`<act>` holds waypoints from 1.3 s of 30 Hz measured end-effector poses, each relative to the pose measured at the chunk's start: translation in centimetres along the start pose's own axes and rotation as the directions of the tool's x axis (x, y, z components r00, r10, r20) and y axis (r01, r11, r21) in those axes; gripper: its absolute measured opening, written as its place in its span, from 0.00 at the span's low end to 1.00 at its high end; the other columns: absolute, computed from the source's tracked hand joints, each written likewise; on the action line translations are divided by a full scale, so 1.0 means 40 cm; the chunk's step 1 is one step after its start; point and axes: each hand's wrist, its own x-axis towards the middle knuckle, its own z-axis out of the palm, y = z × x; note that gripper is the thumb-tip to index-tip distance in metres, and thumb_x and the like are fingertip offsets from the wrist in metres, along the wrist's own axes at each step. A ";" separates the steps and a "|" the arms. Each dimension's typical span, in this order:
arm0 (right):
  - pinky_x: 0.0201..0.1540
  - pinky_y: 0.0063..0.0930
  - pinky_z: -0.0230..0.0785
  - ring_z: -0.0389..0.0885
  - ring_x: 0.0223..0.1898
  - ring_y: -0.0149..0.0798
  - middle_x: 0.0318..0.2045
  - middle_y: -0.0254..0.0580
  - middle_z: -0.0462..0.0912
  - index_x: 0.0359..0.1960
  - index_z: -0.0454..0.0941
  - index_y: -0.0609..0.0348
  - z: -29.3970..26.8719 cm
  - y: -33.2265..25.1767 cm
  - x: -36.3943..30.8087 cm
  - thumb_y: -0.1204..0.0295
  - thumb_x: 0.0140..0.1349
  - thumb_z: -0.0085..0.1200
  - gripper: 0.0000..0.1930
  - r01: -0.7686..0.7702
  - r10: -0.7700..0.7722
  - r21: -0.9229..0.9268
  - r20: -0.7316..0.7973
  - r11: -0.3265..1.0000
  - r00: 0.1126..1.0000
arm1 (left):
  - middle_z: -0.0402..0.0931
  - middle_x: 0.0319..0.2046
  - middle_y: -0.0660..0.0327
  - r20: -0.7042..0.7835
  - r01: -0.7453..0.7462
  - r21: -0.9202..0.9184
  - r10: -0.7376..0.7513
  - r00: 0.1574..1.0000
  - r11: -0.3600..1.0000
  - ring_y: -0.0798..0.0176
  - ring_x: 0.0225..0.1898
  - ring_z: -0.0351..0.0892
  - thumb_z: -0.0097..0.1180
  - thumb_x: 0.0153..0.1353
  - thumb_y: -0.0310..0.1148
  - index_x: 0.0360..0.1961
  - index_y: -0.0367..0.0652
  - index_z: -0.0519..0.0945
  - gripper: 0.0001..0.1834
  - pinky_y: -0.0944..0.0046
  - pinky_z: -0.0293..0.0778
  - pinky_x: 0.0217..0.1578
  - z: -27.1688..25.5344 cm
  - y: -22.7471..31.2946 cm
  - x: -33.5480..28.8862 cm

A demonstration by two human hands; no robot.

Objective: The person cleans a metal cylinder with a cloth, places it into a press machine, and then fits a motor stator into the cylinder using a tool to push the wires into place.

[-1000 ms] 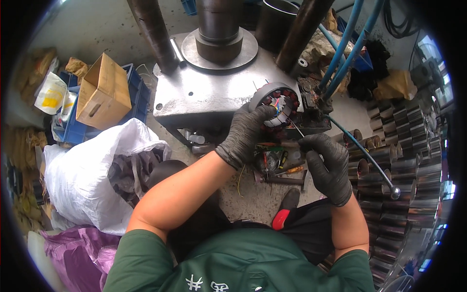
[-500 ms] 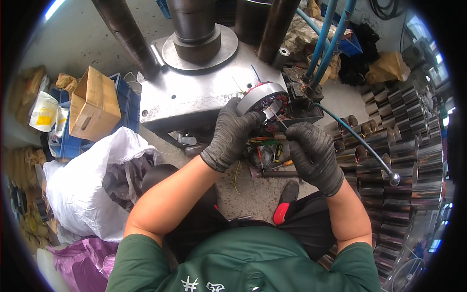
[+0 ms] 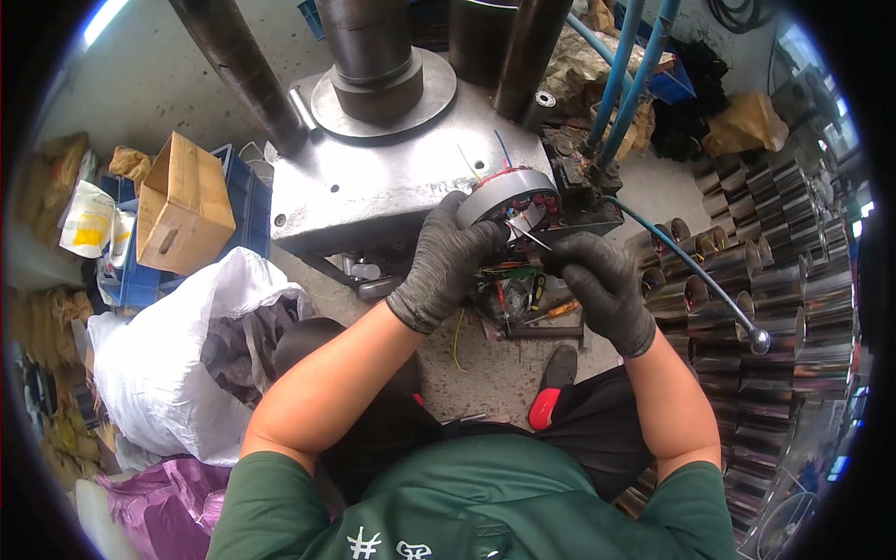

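Observation:
My left hand (image 3: 455, 247), in a dark grey glove, is closed on a motor stator (image 3: 500, 195). This is a silvery metal ring with red and dark windings inside, held tilted at the front edge of the press table. Thin blue and yellow-green wires stick up from its far side. In my gloved right hand (image 3: 597, 275), closed just right of the ring, is a thin metal rod (image 3: 532, 235). Its tip points into the stator's opening, beside a whitish piece. Whatever end of the rod lies in my palm is hidden by the glove.
A steel press table (image 3: 373, 177) with thick columns stands ahead. Metal cylinders (image 3: 775, 261) are stacked at right, near a ball-ended lever (image 3: 759, 340). Screwdrivers (image 3: 555, 312) lie below my hands. At left are a white sack (image 3: 149, 373) and a cardboard box (image 3: 187, 210).
My right hand has turned and shifted slightly, and the rod now lies at a flatter angle into the stator. The ring has tipped slightly and its wires have swung right. My left hand keeps its hold.

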 end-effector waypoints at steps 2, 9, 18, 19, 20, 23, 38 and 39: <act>0.41 0.38 0.79 0.87 0.36 0.50 0.37 0.52 0.85 0.47 0.82 0.67 -0.009 -0.027 -0.003 0.77 0.66 0.54 0.11 0.019 -0.019 -0.049 -0.001 0.999 1.000 | 0.84 0.48 0.54 -0.029 -0.008 0.005 0.008 1.000 1.000 0.61 0.45 0.86 0.67 0.54 0.39 0.63 0.30 0.74 0.37 0.61 0.84 0.48 0.004 0.016 0.001; 0.43 0.39 0.79 0.87 0.38 0.52 0.38 0.53 0.86 0.46 0.82 0.66 0.025 -0.076 0.009 0.81 0.62 0.56 0.11 0.090 -0.108 -0.307 -0.040 0.947 0.993 | 0.84 0.43 0.52 -0.032 -0.026 -0.146 0.021 0.999 0.989 0.60 0.40 0.87 0.61 0.59 0.25 0.61 0.30 0.71 0.28 0.62 0.86 0.42 -0.012 0.006 0.012; 0.45 0.45 0.81 0.87 0.40 0.58 0.39 0.56 0.85 0.47 0.80 0.66 0.018 -0.039 0.009 0.81 0.60 0.57 0.13 0.096 -0.102 -0.302 -0.005 0.949 0.995 | 0.84 0.42 0.53 0.029 0.021 -0.186 -0.016 0.999 0.982 0.61 0.41 0.86 0.63 0.57 0.27 0.56 0.30 0.75 0.25 0.61 0.84 0.45 0.000 -0.006 0.003; 0.44 0.43 0.80 0.87 0.39 0.56 0.38 0.55 0.85 0.47 0.81 0.66 0.016 -0.025 0.008 0.81 0.60 0.57 0.12 0.080 -0.085 -0.262 -0.010 0.962 0.996 | 0.84 0.42 0.53 0.031 0.023 -0.186 -0.017 0.999 0.982 0.61 0.41 0.86 0.63 0.57 0.27 0.56 0.30 0.75 0.25 0.61 0.84 0.45 -0.005 -0.011 0.003; 0.43 0.42 0.80 0.87 0.39 0.54 0.37 0.53 0.85 0.46 0.81 0.66 0.012 -0.018 0.006 0.80 0.60 0.57 0.12 0.064 -0.069 -0.223 -0.014 0.973 0.998 | 0.84 0.45 0.53 0.049 0.012 -0.079 -0.009 0.999 0.997 0.60 0.44 0.86 0.66 0.55 0.35 0.61 0.30 0.73 0.33 0.61 0.85 0.46 -0.010 -0.014 0.002; 0.41 0.39 0.79 0.87 0.37 0.51 0.36 0.50 0.85 0.44 0.82 0.66 -0.018 -0.035 0.004 0.79 0.61 0.57 0.10 -0.054 0.050 0.055 0.075 0.997 0.996 | 0.85 0.47 0.53 0.049 0.022 0.061 -0.025 0.998 0.998 0.60 0.46 0.87 0.69 0.54 0.42 0.64 0.29 0.72 0.40 0.60 0.86 0.48 0.001 0.010 -0.010; 0.44 0.39 0.79 0.87 0.38 0.50 0.38 0.52 0.86 0.45 0.82 0.66 -0.025 -0.050 -0.003 0.81 0.64 0.53 0.10 0.040 -0.043 -0.182 -0.012 0.983 0.999 | 0.84 0.44 0.52 0.011 0.020 -0.163 -0.019 1.000 0.986 0.59 0.41 0.87 0.64 0.61 0.28 0.58 0.29 0.75 0.25 0.61 0.86 0.44 0.007 0.015 0.003; 0.44 0.39 0.79 0.87 0.38 0.50 0.38 0.52 0.86 0.45 0.82 0.66 -0.022 -0.045 -0.005 0.81 0.64 0.53 0.10 0.039 -0.043 -0.182 -0.014 0.982 0.999 | 0.84 0.44 0.53 0.000 0.055 -0.142 -0.055 0.998 0.988 0.59 0.41 0.87 0.64 0.62 0.29 0.58 0.29 0.75 0.25 0.61 0.86 0.44 0.006 0.014 0.004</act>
